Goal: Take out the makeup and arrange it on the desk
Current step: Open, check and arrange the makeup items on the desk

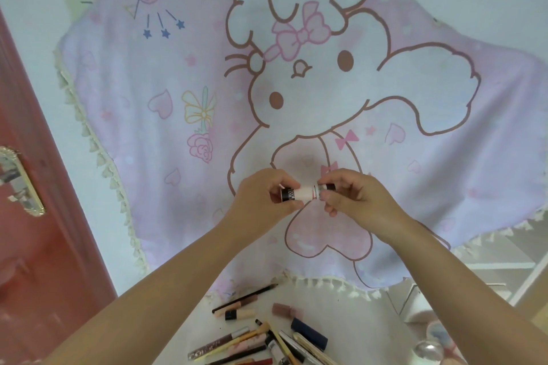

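We gripped a small makeup tube (307, 192) at both ends, left hand (267, 197) on its dark cap, right hand (353, 195) opposite, raised before the pink cartoon cloth (178, 92). Below the cloth, pencils and lipsticks (267, 332) lay scattered on the desk (361, 323).

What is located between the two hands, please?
A small makeup tube, white in the middle with dark ends. The left hand and right hand each pinch one end, seen in the head view.
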`<state>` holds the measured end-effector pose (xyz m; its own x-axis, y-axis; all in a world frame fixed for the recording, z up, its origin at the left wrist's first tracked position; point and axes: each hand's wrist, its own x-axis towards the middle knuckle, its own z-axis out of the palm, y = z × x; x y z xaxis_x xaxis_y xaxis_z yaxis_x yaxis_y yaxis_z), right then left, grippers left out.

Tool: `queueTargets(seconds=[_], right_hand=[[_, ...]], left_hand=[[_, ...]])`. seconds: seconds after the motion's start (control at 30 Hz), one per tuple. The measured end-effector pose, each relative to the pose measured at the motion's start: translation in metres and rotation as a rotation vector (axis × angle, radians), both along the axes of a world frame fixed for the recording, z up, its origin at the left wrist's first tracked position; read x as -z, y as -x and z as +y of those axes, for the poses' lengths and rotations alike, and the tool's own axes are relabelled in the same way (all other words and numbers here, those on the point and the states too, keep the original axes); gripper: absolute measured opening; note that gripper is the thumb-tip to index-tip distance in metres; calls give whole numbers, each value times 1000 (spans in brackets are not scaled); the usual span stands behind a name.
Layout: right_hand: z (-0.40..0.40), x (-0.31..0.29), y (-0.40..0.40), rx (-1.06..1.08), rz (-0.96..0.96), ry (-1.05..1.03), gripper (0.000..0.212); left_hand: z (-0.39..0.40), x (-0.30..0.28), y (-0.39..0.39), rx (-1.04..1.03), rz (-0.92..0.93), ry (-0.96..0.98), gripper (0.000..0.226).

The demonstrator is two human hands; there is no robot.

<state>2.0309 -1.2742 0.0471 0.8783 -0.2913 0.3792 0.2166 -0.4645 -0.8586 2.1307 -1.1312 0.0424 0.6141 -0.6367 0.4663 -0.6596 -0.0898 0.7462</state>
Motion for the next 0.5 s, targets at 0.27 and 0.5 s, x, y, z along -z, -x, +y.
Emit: queueTargets(seconds=[0.27,0.5], right_hand=[[4,5,2,-31,142,-146,17],[7,23,3,32,13,-58,37]], left_hand=[[-3,15,-8,-163,-616,28,19],[-7,42,-19,-193,-903,114,22]])
